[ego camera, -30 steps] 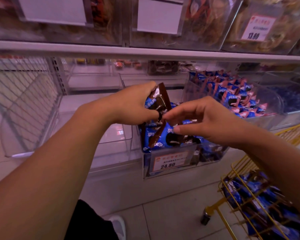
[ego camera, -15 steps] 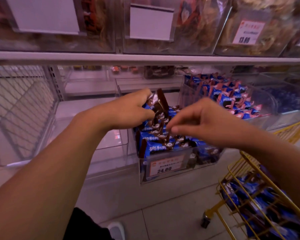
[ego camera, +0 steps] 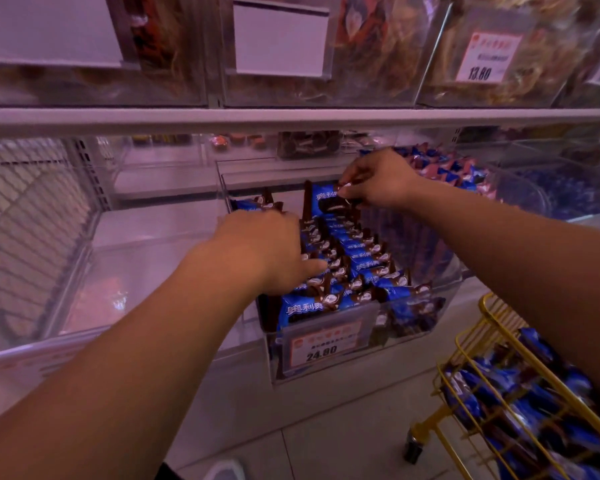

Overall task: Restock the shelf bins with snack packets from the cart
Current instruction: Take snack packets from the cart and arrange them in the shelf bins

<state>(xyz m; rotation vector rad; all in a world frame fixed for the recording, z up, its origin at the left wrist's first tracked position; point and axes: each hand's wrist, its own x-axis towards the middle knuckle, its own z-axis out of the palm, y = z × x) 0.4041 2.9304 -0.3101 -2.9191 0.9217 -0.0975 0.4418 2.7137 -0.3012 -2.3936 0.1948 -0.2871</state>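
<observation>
A clear shelf bin [ego camera: 426,327] with a 24.80 price tag holds rows of blue-and-brown snack packets [ego camera: 357,268]. My right hand [ego camera: 381,180] reaches to the bin's back and pinches one upright blue packet [ego camera: 326,200] by its top edge. My left hand [ego camera: 267,251] lies palm down over the left rows, fingers stretched onto the packets; what is under the palm is hidden. The yellow wire cart [ego camera: 492,344] at the lower right holds several more blue packets [ego camera: 499,403].
An empty clear bin [ego camera: 94,282] stands left of the stocked one, with a wire divider [ego camera: 32,220] beyond it. A bin of blue-and-pink packets [ego camera: 458,171] sits to the right. Upper-shelf bins [ego camera: 378,84] overhang. My shoe [ego camera: 226,471] is on the tiled floor.
My right hand moved from the bin's front to its back and now pinches an upright packet. My left hand came down from holding packets onto the left rows.
</observation>
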